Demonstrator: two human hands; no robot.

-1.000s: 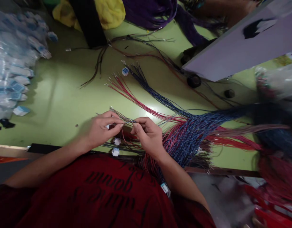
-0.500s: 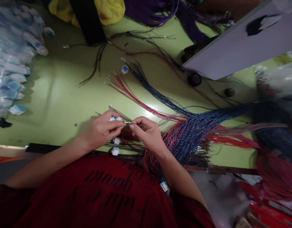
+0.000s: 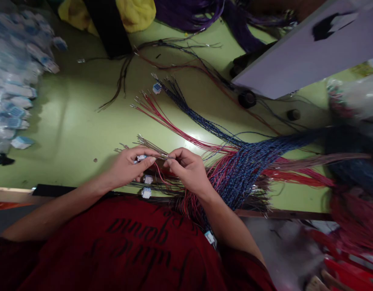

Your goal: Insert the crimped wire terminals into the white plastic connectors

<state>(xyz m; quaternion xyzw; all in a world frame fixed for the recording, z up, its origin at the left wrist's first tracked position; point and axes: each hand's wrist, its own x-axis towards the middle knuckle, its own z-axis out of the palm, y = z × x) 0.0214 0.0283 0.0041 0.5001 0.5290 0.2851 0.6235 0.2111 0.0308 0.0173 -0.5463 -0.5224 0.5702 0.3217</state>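
My left hand (image 3: 128,167) is closed around a small white connector (image 3: 140,158), near the front edge of the green table (image 3: 71,133). My right hand (image 3: 188,169) pinches a thin wire (image 3: 162,155) whose tip points at the connector. The two hands almost touch. Two more white connectors (image 3: 148,179) (image 3: 146,192) lie just below my left hand. Red wires (image 3: 165,119) and twisted blue wires (image 3: 192,115) fan out across the table beyond my hands.
A heap of bagged white-and-blue connectors (image 3: 13,81) fills the far left. A tilted grey board (image 3: 298,56) stands at the back right. Thick bundles of blue and red wires (image 3: 265,169) spread to the right. Yellow cloth (image 3: 134,14) and purple wires (image 3: 186,14) lie at the back.
My hands stayed close together; the left hand turned the connector slightly and the right hand shifted the wire tip towards it. The view drifted a little.
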